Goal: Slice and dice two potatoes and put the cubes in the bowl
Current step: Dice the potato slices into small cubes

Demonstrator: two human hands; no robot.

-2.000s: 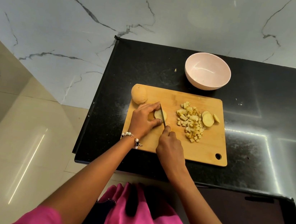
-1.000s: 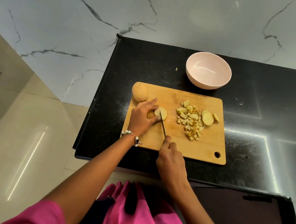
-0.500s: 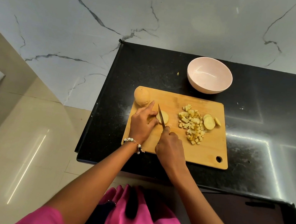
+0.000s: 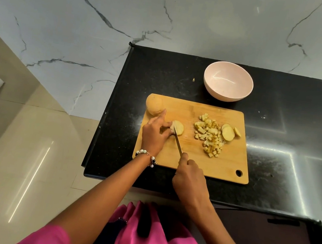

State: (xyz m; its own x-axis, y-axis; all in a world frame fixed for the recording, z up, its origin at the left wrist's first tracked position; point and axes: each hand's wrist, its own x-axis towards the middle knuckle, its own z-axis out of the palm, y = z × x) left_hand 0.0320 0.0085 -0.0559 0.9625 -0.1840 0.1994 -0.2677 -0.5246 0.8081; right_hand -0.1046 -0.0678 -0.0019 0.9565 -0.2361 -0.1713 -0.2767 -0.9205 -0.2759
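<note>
**Listener:** Where are your hands right now?

**Me:** My left hand [image 4: 155, 133] is on the wooden cutting board [image 4: 227, 167], fingers curled around the uncut end of a partly sliced potato [image 4: 177, 127]. My right hand [image 4: 189, 179] is wrapped around the handle of a knife [image 4: 178, 144]; the blade lies low, its tip at the potato's cut face just beside my left fingertips.

**Listener:** What has just changed?

**Me:** Half a second ago the blade was raised above the potato and my right hand was further in. Now I have drawn the hand back towards me and the blade is down at board level. I judge that another slice has just been cut or is nearly through.

**Listener:** Where is everything else?

**Me:** A whole potato [image 4: 154, 105] sits at the board's far left corner, touching my left index finger. To the right lies a heap of potato cubes [image 4: 209, 136], with a few round slices [image 4: 228, 133] just beyond. The pale pink bowl [image 4: 226, 97] stands on the black counter [image 4: 297, 139] behind the board, with nothing in it.

**Listener:** So how far along are you?

**Me:** Less than halfway, I think. The first potato is not fully diced, the second is untouched, and no cubes are in the bowl yet.
</note>
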